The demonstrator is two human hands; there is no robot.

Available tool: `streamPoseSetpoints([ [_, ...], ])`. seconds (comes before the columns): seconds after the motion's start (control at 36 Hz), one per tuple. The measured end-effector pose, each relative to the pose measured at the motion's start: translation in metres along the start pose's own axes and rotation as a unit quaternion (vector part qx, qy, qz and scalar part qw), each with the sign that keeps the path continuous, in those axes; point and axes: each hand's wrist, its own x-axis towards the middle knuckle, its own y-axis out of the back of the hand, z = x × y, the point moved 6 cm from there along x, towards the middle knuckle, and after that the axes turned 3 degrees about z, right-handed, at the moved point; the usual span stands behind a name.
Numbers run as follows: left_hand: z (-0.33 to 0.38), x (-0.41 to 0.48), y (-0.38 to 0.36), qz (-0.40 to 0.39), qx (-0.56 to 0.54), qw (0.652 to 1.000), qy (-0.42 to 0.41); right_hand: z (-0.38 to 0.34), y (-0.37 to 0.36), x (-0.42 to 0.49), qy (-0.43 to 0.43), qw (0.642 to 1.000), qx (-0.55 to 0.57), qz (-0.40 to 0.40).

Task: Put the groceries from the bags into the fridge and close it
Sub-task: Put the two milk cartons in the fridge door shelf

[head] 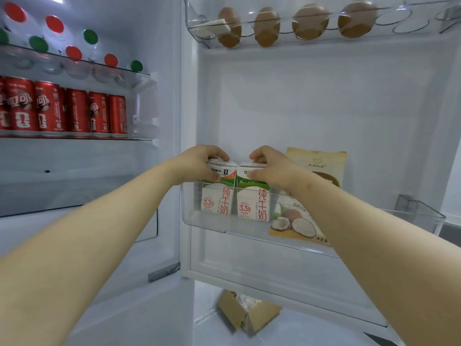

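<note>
Door bin (411,217): left end taken by two milk cartons (219,199), touching; coconut pouch (295,222) just beside them; right end free. Above: open up to egg rack (324,37).

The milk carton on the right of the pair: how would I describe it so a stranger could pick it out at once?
On the open fridge door, find the clear lower bin. Two alike green-and-white cartons stand there side by side. The right carton, gripped by the right hand, stands beside the coconut-printed pouch; the left carton, under the left hand, is nearer the hinge.
</note>
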Motion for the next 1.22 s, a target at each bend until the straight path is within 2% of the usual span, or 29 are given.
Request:
streamPoseSetpoints([
  [0.14, 0.006, 0.0, -0.002, 0.0, 0.116, 0.993, -0.024, -0.005, -0.005, 0.0, 0.039, 0.994, -0.103, -0.012],
  [0.28, 0.015, 0.005, -0.004, -0.015, 0.288, 0.955, -0.061, -0.01, -0.012, 0.003, 0.06, 0.96, -0.272, -0.025],
  [0.36, 0.015, 0.006, -0.005, -0.019, 0.334, 0.94, -0.064, -0.011, -0.013, 0.003, 0.062, 0.953, -0.296, -0.024],
  [0.53, 0.014, 0.005, -0.004, 0.01, 0.295, 0.952, -0.078, -0.01, -0.01, 0.004, 0.064, 0.963, -0.262, -0.008],
  [0.64, 0.013, 0.008, -0.006, 0.018, 0.308, 0.947, -0.085, -0.009, -0.01, 0.006, 0.06, 0.964, -0.258, -0.01],
  [0.75, 0.022, 0.011, -0.011, 0.024, 0.374, 0.921, -0.11, -0.012, -0.011, 0.008, 0.075, 0.949, -0.307, 0.002],
  [0.83, 0.023, 0.011, -0.012, 0.028, 0.395, 0.913, -0.102, -0.014, -0.007, 0.007, 0.083, 0.927, -0.363, 0.027],
  [0.89, 0.024, 0.011, -0.011, 0.038, 0.397, 0.912, -0.101, -0.014, -0.007, 0.006, 0.079, 0.926, -0.368, 0.027],
  [1.0, 0.02, 0.006, -0.007, 0.048, 0.331, 0.938, -0.087, -0.012, -0.012, 0.004, 0.06, 0.945, -0.322, -0.022],
  [1.11, 0.016, -0.003, -0.006, 0.041, 0.221, 0.973, -0.061, -0.013, -0.014, 0.004, 0.058, 0.951, -0.303, -0.037],
  [1.22, 0.017, -0.01, -0.011, 0.022, 0.178, 0.983, -0.047, -0.011, -0.011, 0.003, 0.053, 0.958, -0.281, -0.036],
])
